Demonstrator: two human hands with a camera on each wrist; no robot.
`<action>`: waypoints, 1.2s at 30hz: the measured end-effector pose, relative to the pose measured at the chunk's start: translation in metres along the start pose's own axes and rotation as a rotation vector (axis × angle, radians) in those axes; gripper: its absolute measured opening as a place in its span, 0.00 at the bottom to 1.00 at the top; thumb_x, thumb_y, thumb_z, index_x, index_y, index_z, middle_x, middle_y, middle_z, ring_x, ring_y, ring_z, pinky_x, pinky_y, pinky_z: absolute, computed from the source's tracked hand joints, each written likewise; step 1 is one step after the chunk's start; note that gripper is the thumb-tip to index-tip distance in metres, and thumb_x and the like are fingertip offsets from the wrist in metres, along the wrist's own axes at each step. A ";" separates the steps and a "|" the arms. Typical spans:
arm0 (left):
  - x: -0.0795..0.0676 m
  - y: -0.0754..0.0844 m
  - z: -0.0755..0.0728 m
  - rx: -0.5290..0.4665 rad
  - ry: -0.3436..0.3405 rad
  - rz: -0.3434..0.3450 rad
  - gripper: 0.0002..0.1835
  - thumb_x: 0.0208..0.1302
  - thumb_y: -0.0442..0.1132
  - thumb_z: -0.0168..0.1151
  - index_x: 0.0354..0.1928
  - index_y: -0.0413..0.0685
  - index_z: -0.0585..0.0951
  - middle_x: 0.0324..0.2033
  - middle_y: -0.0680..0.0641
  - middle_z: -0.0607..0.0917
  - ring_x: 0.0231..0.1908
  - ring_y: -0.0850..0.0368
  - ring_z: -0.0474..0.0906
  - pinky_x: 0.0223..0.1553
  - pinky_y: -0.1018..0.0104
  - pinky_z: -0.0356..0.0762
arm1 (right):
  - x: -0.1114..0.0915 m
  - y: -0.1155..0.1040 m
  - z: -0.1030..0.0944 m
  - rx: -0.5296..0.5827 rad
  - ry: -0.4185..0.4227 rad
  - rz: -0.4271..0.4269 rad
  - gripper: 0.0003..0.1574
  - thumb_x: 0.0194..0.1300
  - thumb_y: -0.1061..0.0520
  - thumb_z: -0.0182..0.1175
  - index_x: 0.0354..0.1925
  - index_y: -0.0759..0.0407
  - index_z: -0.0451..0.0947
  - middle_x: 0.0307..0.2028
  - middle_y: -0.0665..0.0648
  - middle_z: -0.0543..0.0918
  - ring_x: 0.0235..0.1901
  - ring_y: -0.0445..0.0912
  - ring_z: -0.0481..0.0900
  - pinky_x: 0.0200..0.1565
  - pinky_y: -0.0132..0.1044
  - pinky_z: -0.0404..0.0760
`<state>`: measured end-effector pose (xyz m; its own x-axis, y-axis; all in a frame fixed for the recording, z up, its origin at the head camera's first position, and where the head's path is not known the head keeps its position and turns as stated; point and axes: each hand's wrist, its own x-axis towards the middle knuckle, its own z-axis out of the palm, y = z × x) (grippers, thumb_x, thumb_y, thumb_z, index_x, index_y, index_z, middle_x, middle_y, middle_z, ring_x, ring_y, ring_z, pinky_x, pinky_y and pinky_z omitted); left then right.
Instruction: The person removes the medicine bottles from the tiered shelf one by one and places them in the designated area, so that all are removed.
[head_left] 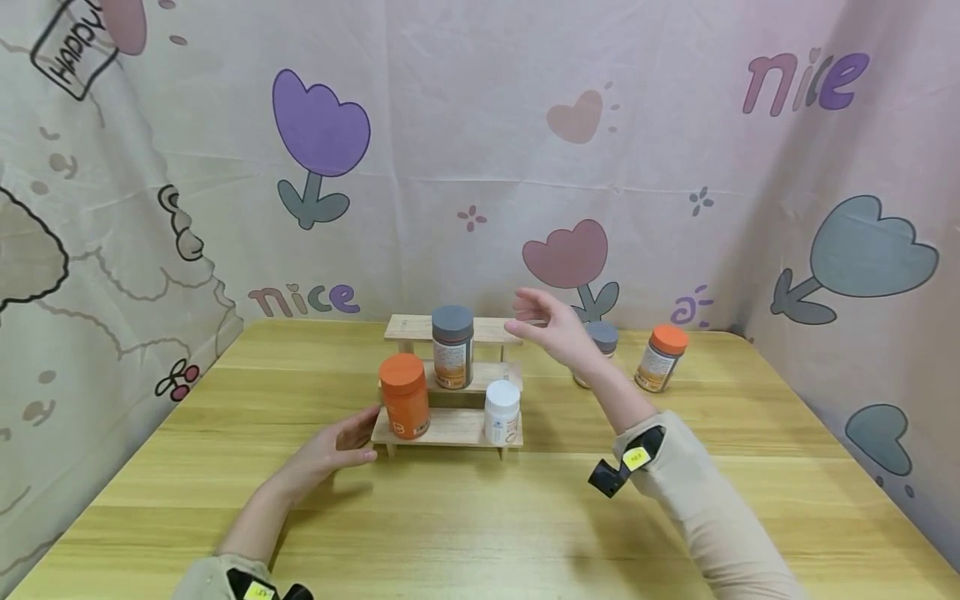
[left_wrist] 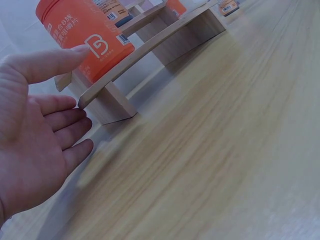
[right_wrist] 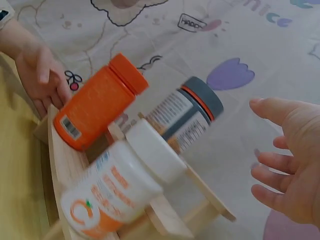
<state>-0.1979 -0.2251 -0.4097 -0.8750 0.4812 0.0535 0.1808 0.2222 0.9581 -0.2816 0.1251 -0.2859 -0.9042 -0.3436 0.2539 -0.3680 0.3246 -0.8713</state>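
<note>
The left hand [left_wrist: 32, 150] has its fingers [left_wrist: 75, 131] at the end of a wooden shelf [left_wrist: 185, 40] on the counter [left_wrist: 200, 140]. An orange bottle [left_wrist: 87, 37] stands on this shelf.

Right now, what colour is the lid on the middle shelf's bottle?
The lid is bluish grey, showing best in the right wrist view.

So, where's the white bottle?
In the head view, the white bottle stands at the right end of the bottom shelf, right of the orange bottle.

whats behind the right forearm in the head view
A grey-capped bottle on the table. Its cap and slivers of its body show; the forearm covers the rest, so most of its label is hidden.
</note>
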 end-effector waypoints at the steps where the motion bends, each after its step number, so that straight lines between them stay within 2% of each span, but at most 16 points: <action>1: 0.000 0.000 0.000 0.001 0.000 0.001 0.39 0.63 0.34 0.56 0.69 0.29 0.47 0.68 0.29 0.48 0.66 0.33 0.47 0.63 0.54 0.51 | 0.001 -0.002 0.003 0.002 -0.006 -0.005 0.39 0.60 0.52 0.63 0.66 0.57 0.61 0.58 0.59 0.72 0.54 0.51 0.72 0.52 0.46 0.74; 9: 0.001 -0.001 -0.001 -0.009 0.003 0.000 0.39 0.63 0.34 0.56 0.69 0.28 0.47 0.67 0.29 0.48 0.66 0.33 0.47 0.63 0.46 0.48 | 0.009 -0.013 0.022 -0.015 -0.046 -0.040 0.39 0.59 0.54 0.63 0.66 0.58 0.61 0.57 0.59 0.73 0.53 0.50 0.73 0.52 0.44 0.74; 12: 0.001 -0.001 0.000 -0.016 0.003 -0.002 0.39 0.63 0.34 0.56 0.69 0.28 0.46 0.67 0.29 0.48 0.66 0.32 0.47 0.62 0.46 0.48 | 0.012 -0.016 0.029 -0.023 -0.060 -0.050 0.40 0.58 0.55 0.64 0.66 0.59 0.61 0.57 0.61 0.73 0.53 0.51 0.73 0.53 0.43 0.74; 14: 0.001 -0.001 -0.001 -0.014 0.002 -0.001 0.39 0.63 0.34 0.56 0.69 0.28 0.46 0.67 0.29 0.48 0.66 0.32 0.47 0.63 0.51 0.51 | 0.013 -0.017 0.033 -0.017 -0.073 -0.054 0.40 0.58 0.56 0.65 0.66 0.61 0.60 0.57 0.62 0.73 0.53 0.52 0.72 0.53 0.43 0.74; 17: 0.001 -0.002 -0.001 -0.018 -0.001 0.004 0.40 0.63 0.34 0.56 0.68 0.27 0.46 0.67 0.28 0.48 0.66 0.32 0.46 0.61 0.67 0.58 | 0.015 -0.017 0.039 -0.014 -0.090 -0.065 0.41 0.58 0.57 0.65 0.65 0.63 0.60 0.57 0.64 0.72 0.53 0.53 0.72 0.53 0.42 0.74; 19: 0.000 -0.002 -0.001 -0.018 -0.002 0.007 0.40 0.63 0.33 0.56 0.68 0.27 0.46 0.67 0.28 0.48 0.66 0.32 0.46 0.58 0.76 0.58 | 0.015 -0.017 0.042 -0.012 -0.095 -0.065 0.41 0.58 0.58 0.65 0.65 0.63 0.60 0.57 0.64 0.72 0.53 0.53 0.72 0.53 0.41 0.74; 20: 0.000 -0.002 -0.001 -0.018 -0.002 0.008 0.40 0.63 0.33 0.56 0.68 0.27 0.46 0.67 0.28 0.47 0.66 0.32 0.46 0.58 0.77 0.58 | 0.016 -0.016 0.044 -0.015 -0.096 -0.065 0.41 0.58 0.58 0.65 0.65 0.63 0.60 0.56 0.64 0.72 0.52 0.53 0.73 0.53 0.40 0.74; 23: 0.000 -0.002 -0.001 -0.012 -0.001 0.009 0.39 0.63 0.33 0.56 0.69 0.28 0.46 0.67 0.29 0.48 0.66 0.32 0.46 0.62 0.65 0.57 | 0.017 -0.015 0.049 -0.007 -0.105 -0.056 0.41 0.57 0.58 0.65 0.65 0.63 0.60 0.56 0.64 0.72 0.52 0.52 0.73 0.52 0.39 0.75; 26: -0.002 -0.001 0.000 -0.007 -0.001 0.006 0.39 0.63 0.34 0.56 0.69 0.28 0.47 0.68 0.29 0.48 0.66 0.32 0.46 0.64 0.49 0.49 | 0.017 -0.014 0.055 -0.006 -0.114 -0.048 0.41 0.57 0.58 0.66 0.65 0.62 0.61 0.55 0.63 0.72 0.51 0.52 0.73 0.51 0.38 0.75; 28: -0.003 -0.001 0.001 -0.009 -0.001 0.005 0.39 0.63 0.34 0.56 0.69 0.29 0.47 0.68 0.29 0.48 0.66 0.32 0.46 0.63 0.45 0.46 | 0.018 -0.014 0.058 -0.010 -0.114 -0.050 0.41 0.56 0.57 0.66 0.65 0.62 0.61 0.54 0.62 0.72 0.50 0.52 0.73 0.50 0.38 0.76; 32: -0.003 -0.001 0.001 -0.002 0.006 0.002 0.39 0.63 0.34 0.57 0.69 0.30 0.48 0.68 0.30 0.49 0.66 0.33 0.47 0.63 0.48 0.48 | 0.019 -0.015 0.063 -0.043 -0.084 -0.063 0.41 0.55 0.57 0.67 0.64 0.65 0.63 0.52 0.62 0.72 0.48 0.53 0.73 0.47 0.38 0.77; 36: -0.002 -0.002 0.000 0.001 0.010 0.005 0.39 0.63 0.34 0.57 0.69 0.30 0.48 0.68 0.30 0.49 0.66 0.33 0.48 0.63 0.63 0.56 | 0.021 -0.017 0.067 -0.095 -0.036 -0.072 0.38 0.54 0.57 0.67 0.61 0.66 0.66 0.51 0.61 0.72 0.47 0.53 0.73 0.45 0.38 0.77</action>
<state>-0.1963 -0.2260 -0.4114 -0.8784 0.4740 0.0614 0.1859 0.2204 0.9575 -0.2795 0.0535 -0.2936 -0.8670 -0.3995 0.2978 -0.4521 0.3792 -0.8074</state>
